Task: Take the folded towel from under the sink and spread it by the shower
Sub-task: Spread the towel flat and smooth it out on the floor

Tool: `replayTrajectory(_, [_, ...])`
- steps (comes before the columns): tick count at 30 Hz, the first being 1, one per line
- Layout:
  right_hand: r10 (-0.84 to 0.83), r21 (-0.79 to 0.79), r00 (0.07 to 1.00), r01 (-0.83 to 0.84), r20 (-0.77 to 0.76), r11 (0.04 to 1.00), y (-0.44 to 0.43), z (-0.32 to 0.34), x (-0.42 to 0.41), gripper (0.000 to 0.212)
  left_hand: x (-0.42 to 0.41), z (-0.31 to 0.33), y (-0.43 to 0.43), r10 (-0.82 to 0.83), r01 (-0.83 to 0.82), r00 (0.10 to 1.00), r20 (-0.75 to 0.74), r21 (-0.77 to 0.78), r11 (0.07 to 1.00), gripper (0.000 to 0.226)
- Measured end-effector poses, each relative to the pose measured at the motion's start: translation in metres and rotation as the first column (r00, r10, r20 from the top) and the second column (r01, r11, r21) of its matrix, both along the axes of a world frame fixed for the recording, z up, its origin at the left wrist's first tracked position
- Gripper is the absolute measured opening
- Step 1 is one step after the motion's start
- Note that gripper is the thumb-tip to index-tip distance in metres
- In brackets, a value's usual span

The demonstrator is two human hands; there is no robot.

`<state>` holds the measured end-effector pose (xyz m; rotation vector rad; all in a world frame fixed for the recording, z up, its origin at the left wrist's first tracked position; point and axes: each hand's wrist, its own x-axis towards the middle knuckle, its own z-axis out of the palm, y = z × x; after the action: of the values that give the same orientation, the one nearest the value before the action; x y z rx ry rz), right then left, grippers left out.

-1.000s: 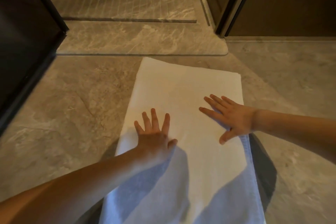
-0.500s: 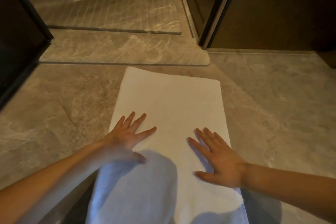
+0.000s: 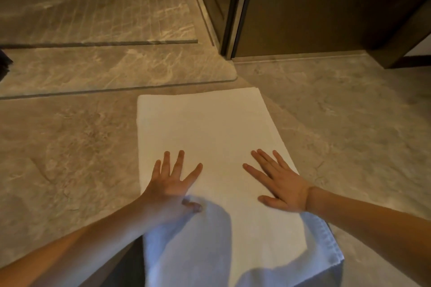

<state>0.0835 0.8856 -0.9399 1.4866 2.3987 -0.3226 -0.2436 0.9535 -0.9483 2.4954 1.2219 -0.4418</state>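
Observation:
A white towel lies flat on the grey marble floor, its far edge close to the raised shower threshold. My left hand rests palm down on the towel's left side with fingers spread. On the right side, my right hand also presses flat with fingers apart. Neither hand grips anything. The towel's near end falls in shadow at the bottom of the view.
Beyond the threshold lies the grooved shower floor. A dark metal door frame and a brown wood panel stand at the back right. Marble floor extends on both sides of the towel.
Both hands slid over the towel, first toward me and then a little forward again, staying flat. The view has shifted, so the towel now lies nearer the threshold's right end.

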Motion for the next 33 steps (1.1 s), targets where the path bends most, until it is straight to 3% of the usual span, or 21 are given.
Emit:
replayTrajectory(4, [-0.034,0.014,0.999,0.035,-0.028,0.999,0.001,0.009,0.004,0.076,0.015,0.006,0.004,-0.005,0.002,0.997,-0.075,-0.040,0.999,0.099])
replayTrajectory(6, [-0.190,0.028,0.973,0.195,-0.128,0.980,-0.007,0.012,-0.001,0.075,0.016,0.015,0.009,-0.022,0.016,0.990,-0.138,-0.046,0.999,0.095])
replayTrajectory(8, [-0.399,0.044,0.881,0.423,-0.256,0.905,-0.019,0.017,-0.002,0.074,0.023,0.029,0.019,-0.098,0.106,0.984,-0.149,0.047,0.993,0.079])
replayTrajectory(10, [-0.556,0.034,0.771,0.594,-0.310,0.804,-0.032,0.020,0.006,0.064,0.038,0.047,0.035,-0.227,0.233,0.972,-0.063,0.114,0.966,0.060])
replayTrajectory(12, [-0.656,-0.020,0.701,0.679,-0.280,0.734,-0.044,0.022,0.017,0.059,0.062,0.064,0.053,-0.319,0.318,0.947,0.035,0.042,0.947,0.050])
replayTrajectory(16, [-0.735,-0.138,0.638,0.727,-0.228,0.673,-0.061,0.021,0.031,0.058,0.135,0.073,0.078,-0.390,0.403,0.914,0.115,-0.127,0.907,0.048])
replayTrajectory(22, [-0.847,-0.236,0.446,0.825,-0.289,0.514,-0.041,0.020,0.032,0.038,0.234,0.053,0.094,-0.447,0.462,0.885,0.128,-0.139,0.876,0.050])
replayTrajectory(28, [-0.880,-0.404,0.248,0.815,-0.405,0.415,-0.035,0.024,0.043,0.030,0.256,0.024,0.098,-0.433,0.461,0.882,0.183,-0.150,0.875,0.046])
replayTrajectory(33, [-0.851,-0.427,0.297,0.764,-0.432,0.483,-0.041,0.031,0.045,0.026,0.247,0.011,0.102,-0.354,0.415,0.871,0.341,-0.126,0.901,0.044])
